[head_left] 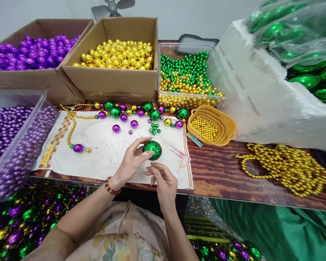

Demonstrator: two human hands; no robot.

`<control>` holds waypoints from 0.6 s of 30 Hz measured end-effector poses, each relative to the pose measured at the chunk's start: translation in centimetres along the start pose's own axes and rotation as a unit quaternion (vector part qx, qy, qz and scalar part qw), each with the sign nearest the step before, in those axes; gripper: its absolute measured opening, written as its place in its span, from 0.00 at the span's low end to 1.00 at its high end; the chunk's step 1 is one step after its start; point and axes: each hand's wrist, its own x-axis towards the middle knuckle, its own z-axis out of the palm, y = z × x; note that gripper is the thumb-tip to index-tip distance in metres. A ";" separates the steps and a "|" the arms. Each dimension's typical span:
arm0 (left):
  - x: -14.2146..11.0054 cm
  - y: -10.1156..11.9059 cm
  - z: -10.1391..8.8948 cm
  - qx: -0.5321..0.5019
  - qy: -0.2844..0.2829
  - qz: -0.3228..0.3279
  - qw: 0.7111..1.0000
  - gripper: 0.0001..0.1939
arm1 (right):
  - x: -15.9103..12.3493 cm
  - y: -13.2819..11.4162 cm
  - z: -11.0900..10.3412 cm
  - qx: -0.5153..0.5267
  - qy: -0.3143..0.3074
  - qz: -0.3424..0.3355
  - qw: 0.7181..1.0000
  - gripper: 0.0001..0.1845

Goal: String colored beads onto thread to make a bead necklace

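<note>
White cloth (103, 161) lay underneath, probably to check rolling. Your left hand (130, 159) and right hand (166, 183) flanked the green ball (154, 148) over it, at 8 and 5 o'clock: left gripped it, seemingly for steadiness; right's hold indeterminable. Small green beads (155, 128) sat at 12, presumably for easy reach.

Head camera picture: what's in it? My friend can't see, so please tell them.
A person's left hand holds a shiny green ball over a white cloth, with the right hand close by. Strung green, gold and purple beads lie along the cloth's far edge. Behind stand cardboard boxes of purple balls and gold balls.
</note>
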 end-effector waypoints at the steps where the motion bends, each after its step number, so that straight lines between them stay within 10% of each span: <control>1: 0.0 -0.3 0.4 0.019 -0.009 -0.010 1.000 0.23 | 0.1 0.2 -0.3 0.008 0.017 0.014 1.000 0.15; 7: 1.2 -1.5 1.5 0.124 -0.114 -0.009 0.986 0.24 | 0.4 1.0 -3.1 0.026 0.114 0.016 0.993 0.19; 11: 5.6 -1.3 -0.4 0.271 -0.035 0.076 0.959 0.15 | 0.4 1.5 -5.0 0.035 0.138 0.014 0.990 0.20; 18: 13.7 -1.4 -1.3 0.670 0.018 0.141 0.729 0.09 | 0.0 2.1 -4.8 0.044 0.104 0.019 0.993 0.18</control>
